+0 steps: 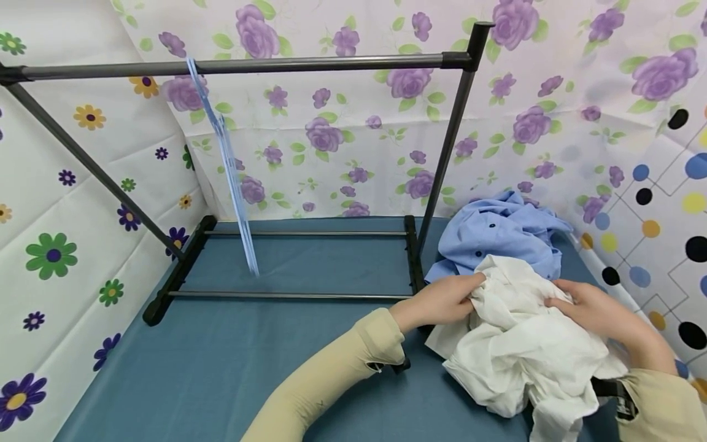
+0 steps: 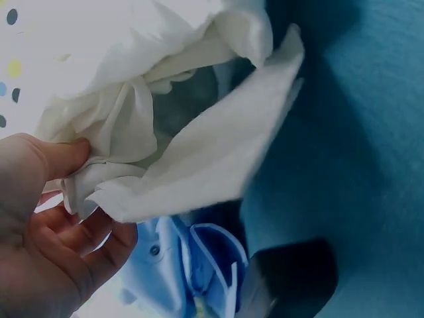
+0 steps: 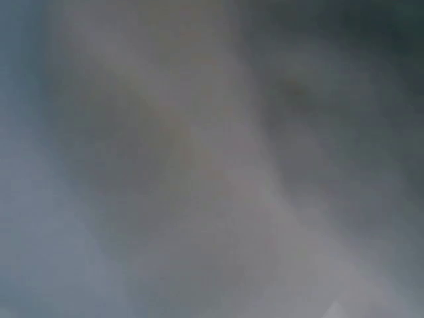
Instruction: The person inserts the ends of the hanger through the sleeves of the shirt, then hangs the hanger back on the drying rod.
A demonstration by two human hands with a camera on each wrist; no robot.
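A crumpled white garment (image 1: 530, 344) hangs in folds between both hands at the right of the head view. My left hand (image 1: 444, 299) pinches its upper left edge between thumb and fingers, which the left wrist view shows close up on the white cloth (image 2: 205, 152). My right hand (image 1: 602, 310) grips the upper right side, thumb on top and the other fingers hidden in the folds. Just behind lies a heaped light blue garment (image 1: 497, 230) with dark buttons. The right wrist view is only a grey blur, apparently covered by cloth.
A black-framed rack (image 1: 320, 64) stands on the blue-covered surface (image 1: 193, 362), its right foot close to the left hand. Several light blue hangers (image 1: 234, 190) hang from its top bar. Flower-printed sheets (image 1: 326, 135) wall the back and left; a dotted one (image 1: 657, 245) bounds the right.
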